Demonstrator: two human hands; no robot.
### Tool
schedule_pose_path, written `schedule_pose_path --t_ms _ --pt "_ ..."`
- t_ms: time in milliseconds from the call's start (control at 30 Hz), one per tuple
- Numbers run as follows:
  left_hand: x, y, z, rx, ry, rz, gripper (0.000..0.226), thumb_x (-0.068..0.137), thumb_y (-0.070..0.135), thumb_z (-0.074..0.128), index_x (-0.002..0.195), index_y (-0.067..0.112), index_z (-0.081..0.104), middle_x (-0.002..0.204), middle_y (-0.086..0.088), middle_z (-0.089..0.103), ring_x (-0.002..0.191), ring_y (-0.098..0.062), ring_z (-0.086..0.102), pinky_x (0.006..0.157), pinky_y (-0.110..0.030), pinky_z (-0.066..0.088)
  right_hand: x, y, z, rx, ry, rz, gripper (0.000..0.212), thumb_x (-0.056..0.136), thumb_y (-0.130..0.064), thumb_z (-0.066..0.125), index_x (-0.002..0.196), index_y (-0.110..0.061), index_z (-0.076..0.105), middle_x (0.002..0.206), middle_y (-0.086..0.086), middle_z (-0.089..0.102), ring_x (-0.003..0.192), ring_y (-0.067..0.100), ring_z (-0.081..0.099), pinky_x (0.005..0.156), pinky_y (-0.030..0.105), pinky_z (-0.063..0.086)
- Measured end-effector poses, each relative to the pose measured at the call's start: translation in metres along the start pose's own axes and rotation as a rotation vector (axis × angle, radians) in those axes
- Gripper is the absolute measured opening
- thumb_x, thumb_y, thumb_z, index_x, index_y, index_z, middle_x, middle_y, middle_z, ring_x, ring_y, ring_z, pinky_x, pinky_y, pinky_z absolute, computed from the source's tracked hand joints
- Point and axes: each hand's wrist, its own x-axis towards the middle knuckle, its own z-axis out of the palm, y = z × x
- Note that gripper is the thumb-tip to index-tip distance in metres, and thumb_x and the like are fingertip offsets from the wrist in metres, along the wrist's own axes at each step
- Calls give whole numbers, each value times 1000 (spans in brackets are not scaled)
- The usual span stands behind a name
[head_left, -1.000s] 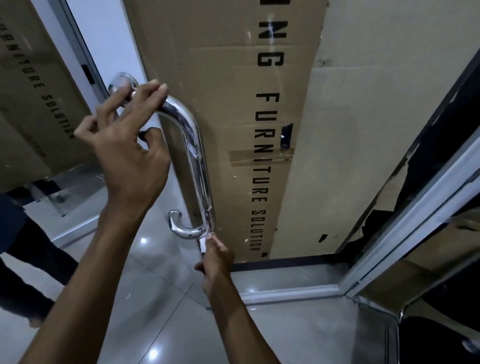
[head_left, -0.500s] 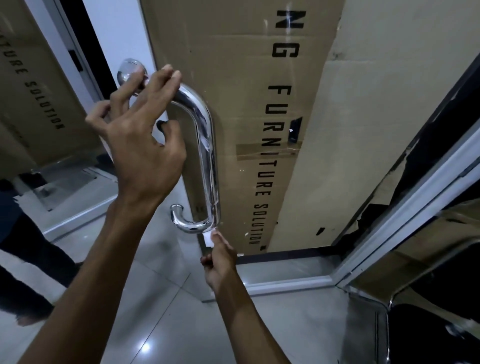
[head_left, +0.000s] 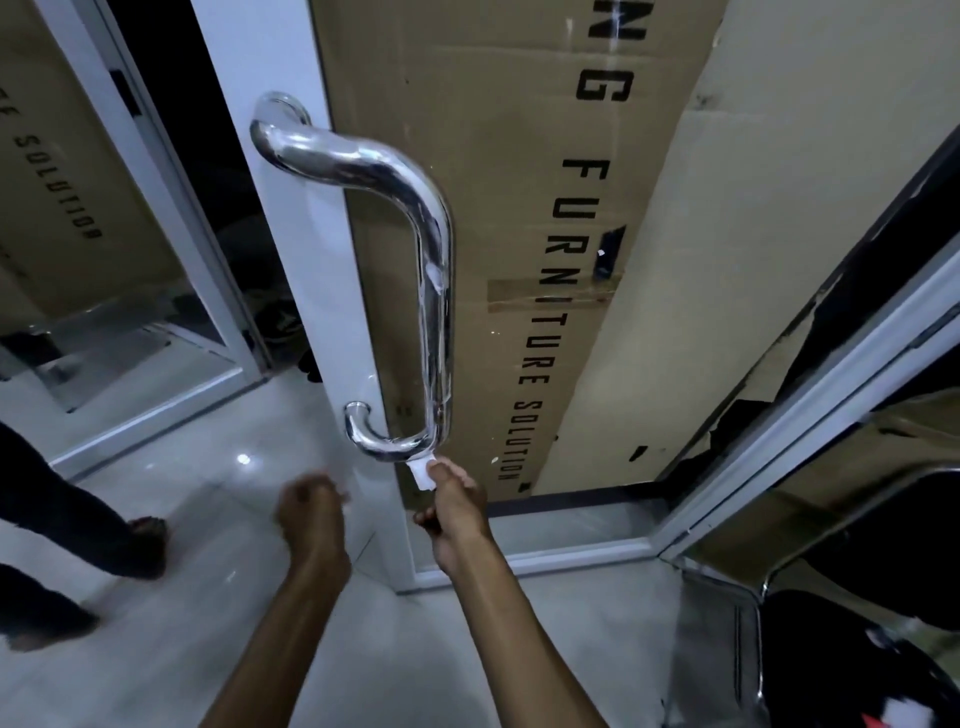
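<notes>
A chrome pull handle (head_left: 434, 291) is fixed upright on a white-framed glass door (head_left: 291, 270). Clear protective film still clings to the handle's long bar. My right hand (head_left: 454, 501) pinches a small white strip of film or tape (head_left: 422, 474) just under the handle's lower bend. My left hand (head_left: 310, 514) hangs below and left of the handle, blurred, fingers curled, holding nothing that I can see. It touches neither handle nor door.
A tall cardboard box (head_left: 519, 208) printed "FURNITURE SOLUTION" leans behind the glass. Another person's dark trouser legs and bare feet (head_left: 130, 540) stand at the left on the glossy tiled floor (head_left: 197, 597). A second glass panel (head_left: 104, 260) is at far left, a metal frame (head_left: 831, 395) at right.
My left hand let go of the handle's top and dropped down beside my right hand. The right hand keeps its pinch on the white strip. The view shifted, showing the whole handle.
</notes>
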Motion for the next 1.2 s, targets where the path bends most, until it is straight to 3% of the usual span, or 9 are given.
schedule_pose_path --t_ms 67,133,233,333,500,600,733,900,1200 --pt "1 -27 7 59 -294 -312 21 104 22 49 101 12 68 112 -15 71 84 -22 65 72 -31 45 4 -1 1 -59 23 -29 14 104 -14 59 115 -17 68 73 2 62 35 5 41 46 24 46" --pt "-6 -35 17 -82 -529 -531 52 110 43 31 114 5 67 121 -18 70 97 -26 64 89 -38 46 8 -2 1 -101 53 -61 13 103 -13 59 113 -12 68 59 0 59 36 6 44 48 26 44" --pt "-15 -23 31 -277 -658 -645 86 103 64 11 103 2 69 88 -14 65 88 -29 57 82 -41 48 6 -5 0 -151 53 -102 10 103 -13 57 106 -13 67 61 3 62 44 11 52 52 27 44" --pt "-17 -13 37 -370 -647 -716 91 101 69 7 87 2 67 68 -11 51 68 -25 45 72 -30 38 7 -8 0 -201 86 -149 12 101 -15 58 96 -18 68 74 5 71 56 15 61 54 25 46" --pt "-16 -13 34 -435 -627 -740 90 104 68 10 115 -1 66 90 -20 74 97 -33 61 95 -50 43 14 -11 -4 -236 168 -220 15 97 -16 63 91 -23 75 90 5 79 79 22 74 75 38 61" --pt "-17 -11 30 -414 -585 -726 86 106 65 11 114 -1 66 96 -23 78 108 -36 63 89 -56 46 16 -14 -6 -226 155 -213 15 97 -18 64 92 -25 77 95 3 79 91 25 76 85 43 63" --pt "-14 -10 31 -434 -551 -738 86 105 67 14 132 -2 58 107 -25 76 112 -37 63 104 -55 42 16 -16 -6 -228 157 -200 13 99 -18 64 100 -23 76 99 8 79 90 26 75 84 44 62" --pt "-13 -3 28 -619 -540 -734 85 106 64 21 153 -5 38 153 -30 47 143 -47 44 118 -58 31 11 -23 -8 -150 140 -202 20 102 -12 58 102 -21 76 98 8 79 76 21 69 64 33 57" --pt "-15 -1 26 -775 -463 -688 68 110 49 28 158 1 33 163 -27 34 149 -51 33 119 -70 26 10 -18 -26 -92 198 -92 18 107 -12 52 107 -18 70 82 6 72 68 16 61 60 32 53"
